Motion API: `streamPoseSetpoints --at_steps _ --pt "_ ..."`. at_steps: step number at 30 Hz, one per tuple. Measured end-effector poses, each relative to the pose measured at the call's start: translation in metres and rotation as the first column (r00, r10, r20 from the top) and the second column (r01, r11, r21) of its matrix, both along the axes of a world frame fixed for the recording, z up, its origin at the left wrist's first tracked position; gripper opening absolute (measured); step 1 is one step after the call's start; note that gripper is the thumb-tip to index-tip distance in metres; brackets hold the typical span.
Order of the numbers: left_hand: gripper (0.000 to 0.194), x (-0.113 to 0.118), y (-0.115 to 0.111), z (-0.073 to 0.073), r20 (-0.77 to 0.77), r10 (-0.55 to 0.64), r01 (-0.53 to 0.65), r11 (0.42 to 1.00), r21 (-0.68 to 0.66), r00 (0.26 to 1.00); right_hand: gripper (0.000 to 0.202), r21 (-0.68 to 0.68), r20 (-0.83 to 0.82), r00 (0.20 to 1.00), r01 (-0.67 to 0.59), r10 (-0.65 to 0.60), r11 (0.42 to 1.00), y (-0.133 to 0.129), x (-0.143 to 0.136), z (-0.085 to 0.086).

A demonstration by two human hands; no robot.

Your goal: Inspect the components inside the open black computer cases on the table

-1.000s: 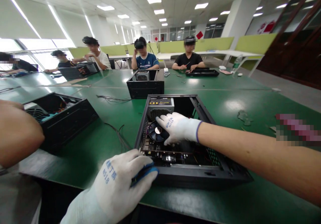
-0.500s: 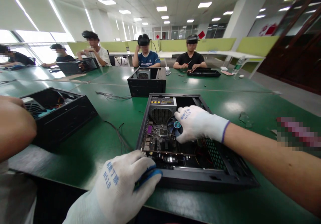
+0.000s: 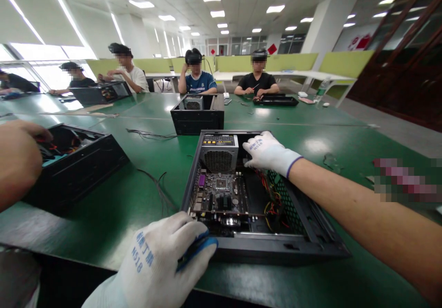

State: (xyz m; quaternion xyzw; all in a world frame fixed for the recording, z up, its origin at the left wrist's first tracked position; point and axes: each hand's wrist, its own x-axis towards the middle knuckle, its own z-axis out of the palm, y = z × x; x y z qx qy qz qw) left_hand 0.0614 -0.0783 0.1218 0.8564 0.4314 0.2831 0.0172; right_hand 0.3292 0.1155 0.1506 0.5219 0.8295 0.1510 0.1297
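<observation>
Left hand [image 3: 155, 252], gloved white with blue palm: clasped about the near left corner of the case [image 3: 265, 245], thumb outside, fingers over the rim; a slackened hold there could have let the case skid on the table if pushed from within. Right hand [image 3: 264, 150], gloved likewise: fingers bent, over the far right part of the case, just beside the power supply [image 3: 219, 159]; whether they held anything could not be told, the glove hiding what lay beneath. Anything so held, if it slipped, might have dropped into the case and struck the board. Case: open side up on the green table [image 3: 155, 156], directly before the wearer. Board [image 3: 207, 197]: lying inside, near the left wall, its socket [image 3: 221, 184] uncovered and so liable to harm from a knock or a stray glove fibre. Wires [image 3: 273, 202], red, yellow and black: bunched by the right wall, below the right wrist; a low sweep of that hand could have snagged them and strained a plug. Cables [image 3: 159, 190], loose: on the table just left of the case, apt to be trapped should it shift. Second case [image 3: 83, 170]: farther left, another person's arm [image 3: 19, 160] reaching to it; crowding seemed a lesser hazard.
</observation>
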Motion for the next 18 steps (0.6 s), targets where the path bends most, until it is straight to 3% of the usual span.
streamPoseSetpoints --at_steps 6,12,15,18 --pt "0.016 -0.001 0.000 0.006 -0.032 0.010 -0.011 0.999 -0.032 0.999 0.056 0.054 -0.313 0.947 -0.061 0.075 0.997 -0.029 0.021 -0.001" --pt "0.066 0.024 0.027 0.026 -0.085 0.111 -0.115 0.992 -0.044 0.990 0.049 -0.020 -0.653 0.746 -0.188 0.130 0.982 -0.083 0.023 0.015" --pt "0.090 0.047 0.053 0.031 -0.113 0.048 -0.062 0.990 -0.125 0.992 0.040 -0.097 -0.764 0.631 -0.320 0.135 0.943 -0.104 0.018 0.025" --pt "0.099 0.065 0.074 0.032 -0.107 -0.090 0.070 0.981 -0.183 0.990 0.032 -0.150 -0.801 0.583 -0.416 0.136 0.897 -0.114 0.015 0.028"
